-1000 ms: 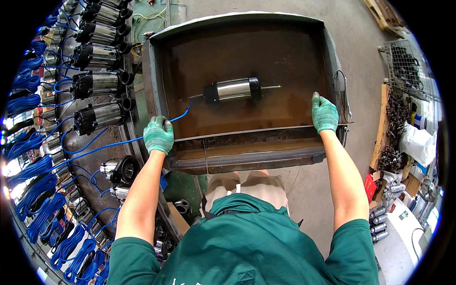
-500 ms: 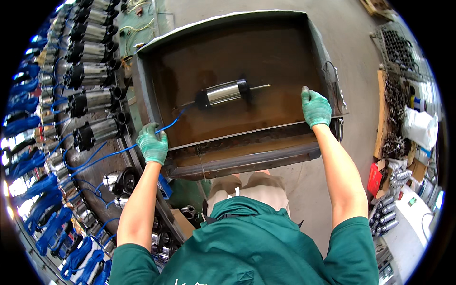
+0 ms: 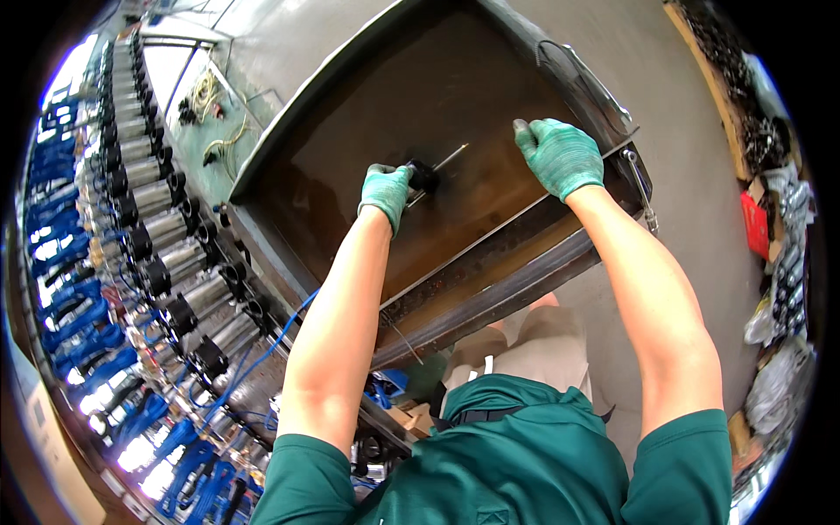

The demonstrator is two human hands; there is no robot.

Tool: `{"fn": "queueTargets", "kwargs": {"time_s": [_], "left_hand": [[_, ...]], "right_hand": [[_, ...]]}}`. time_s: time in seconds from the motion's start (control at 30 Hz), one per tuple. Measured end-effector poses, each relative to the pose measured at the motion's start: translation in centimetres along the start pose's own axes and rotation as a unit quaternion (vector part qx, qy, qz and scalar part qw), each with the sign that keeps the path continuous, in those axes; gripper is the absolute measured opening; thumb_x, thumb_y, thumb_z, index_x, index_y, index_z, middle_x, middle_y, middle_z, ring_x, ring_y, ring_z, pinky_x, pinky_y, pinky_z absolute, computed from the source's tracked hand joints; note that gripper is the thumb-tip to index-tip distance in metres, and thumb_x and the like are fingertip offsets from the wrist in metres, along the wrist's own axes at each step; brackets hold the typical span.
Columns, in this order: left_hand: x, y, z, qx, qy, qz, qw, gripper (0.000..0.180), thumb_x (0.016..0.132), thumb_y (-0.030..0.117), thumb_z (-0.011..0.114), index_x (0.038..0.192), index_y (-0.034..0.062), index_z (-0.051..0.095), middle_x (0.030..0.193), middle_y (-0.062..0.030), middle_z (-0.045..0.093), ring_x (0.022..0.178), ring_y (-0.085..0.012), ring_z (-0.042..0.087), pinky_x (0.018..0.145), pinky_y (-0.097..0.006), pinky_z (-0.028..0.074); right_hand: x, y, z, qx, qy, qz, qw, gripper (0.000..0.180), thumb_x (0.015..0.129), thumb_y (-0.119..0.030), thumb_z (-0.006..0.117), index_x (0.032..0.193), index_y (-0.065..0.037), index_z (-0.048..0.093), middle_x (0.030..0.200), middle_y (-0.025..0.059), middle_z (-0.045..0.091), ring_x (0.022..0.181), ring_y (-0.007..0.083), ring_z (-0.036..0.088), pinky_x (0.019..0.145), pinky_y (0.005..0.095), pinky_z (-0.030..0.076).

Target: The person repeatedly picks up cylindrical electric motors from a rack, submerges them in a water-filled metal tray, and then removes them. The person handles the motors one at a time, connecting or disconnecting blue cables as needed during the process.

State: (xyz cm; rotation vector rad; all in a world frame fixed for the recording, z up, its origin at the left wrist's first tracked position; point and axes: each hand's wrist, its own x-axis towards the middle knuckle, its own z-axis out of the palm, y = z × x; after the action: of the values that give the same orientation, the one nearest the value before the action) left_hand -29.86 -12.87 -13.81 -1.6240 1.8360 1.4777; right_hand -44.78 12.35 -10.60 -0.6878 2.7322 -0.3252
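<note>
My left hand [image 3: 385,194], in a green knit glove, is closed on a pump motor [image 3: 423,178] lying in a tank of brownish water. The motor's black end and thin shaft [image 3: 451,157] show past my fingers, the shaft pointing up and right. Most of its silver body is hidden behind my hand and forearm. A blue cable [image 3: 297,319] crosses the tank's left side and disappears behind my left forearm. My right hand [image 3: 562,157], also gloved, is over the right part of the tank [image 3: 289,122]. Its fingers are curled in, the thumb side upward, and nothing shows in them.
At left, a bench carries a long row of silver-and-black pumps [image 3: 162,229] with coiled blue cables [image 3: 87,337]. A metal bar [image 3: 499,229] spans the tank's near part. Wrenches [image 3: 641,188] hang at its right corner. A red bin [image 3: 754,226] and plastic bags stand far right.
My left hand has left the tank's left edge and taken hold of the motor. The motor's shaft has turned to point more upward. The view has swung round, and my right hand remains by the right side.
</note>
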Motion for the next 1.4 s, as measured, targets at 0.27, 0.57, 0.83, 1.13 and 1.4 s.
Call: {"fn": "queueTargets", "kwargs": {"time_s": [0.27, 0.57, 0.83, 1.13, 1.4], "left_hand": [[3.4, -0.5, 2.6, -0.112, -0.053, -0.084, 0.989, 0.028, 0.099, 0.024, 0.074, 0.11, 0.0095, 0.053, 0.092, -0.0074, 0.065, 0.063, -0.0191, 0.066, 0.048, -0.032, 0.054], [-0.4, -3.2, -0.4, -0.131, -0.069, -0.04, 0.988, 0.027, 0.097, 0.012, 0.073, 0.099, 0.0125, 0.047, 0.092, -0.0116, 0.066, 0.065, -0.0273, 0.072, 0.049, -0.037, 0.06], [-2.8, -5.7, -0.9, -0.112, -0.028, -0.006, 0.993, 0.03, 0.098, 0.01, 0.074, 0.092, 0.0126, 0.044, 0.084, -0.008, 0.064, 0.057, -0.0239, 0.07, 0.046, -0.035, 0.058], [-3.4, -7.9, -1.0, -0.107, -0.024, 0.016, 0.994, 0.03, 0.099, 0.013, 0.073, 0.092, 0.0147, 0.044, 0.084, -0.0088, 0.066, 0.058, -0.0226, 0.07, 0.046, -0.034, 0.058], [-3.7, -8.0, -1.1, -0.108, -0.019, 0.022, 0.994, 0.029, 0.099, 0.014, 0.073, 0.091, 0.0147, 0.045, 0.082, -0.0078, 0.065, 0.058, -0.022, 0.07, 0.045, -0.033, 0.057]], "right_hand": [[0.1, 0.4, 0.1, 0.022, 0.006, -0.006, 1.0, 0.053, 0.109, -0.05, 0.045, 0.088, -0.011, 0.075, 0.091, 0.0123, 0.075, 0.087, 0.0352, 0.072, 0.078, 0.0488, 0.059], [0.1, 0.8, 0.8, 0.036, 0.025, -0.014, 0.999, 0.054, 0.109, -0.049, 0.046, 0.085, -0.011, 0.074, 0.088, 0.0125, 0.074, 0.083, 0.0342, 0.072, 0.075, 0.0479, 0.059], [0.1, 0.4, -0.5, 0.028, -0.03, -0.012, 0.999, 0.052, 0.11, -0.048, 0.043, 0.091, -0.013, 0.076, 0.095, 0.0111, 0.076, 0.092, 0.033, 0.074, 0.081, 0.0481, 0.06], [0.1, 0.5, -0.2, 0.034, -0.022, -0.016, 0.999, 0.052, 0.11, -0.049, 0.044, 0.091, -0.013, 0.077, 0.095, 0.0117, 0.077, 0.091, 0.033, 0.075, 0.081, 0.0482, 0.06], [0.0, 0.7, 0.9, 0.039, 0.043, -0.027, 0.998, 0.052, 0.108, -0.049, 0.048, 0.083, -0.011, 0.075, 0.085, 0.013, 0.074, 0.08, 0.0356, 0.072, 0.073, 0.0483, 0.059]]}}
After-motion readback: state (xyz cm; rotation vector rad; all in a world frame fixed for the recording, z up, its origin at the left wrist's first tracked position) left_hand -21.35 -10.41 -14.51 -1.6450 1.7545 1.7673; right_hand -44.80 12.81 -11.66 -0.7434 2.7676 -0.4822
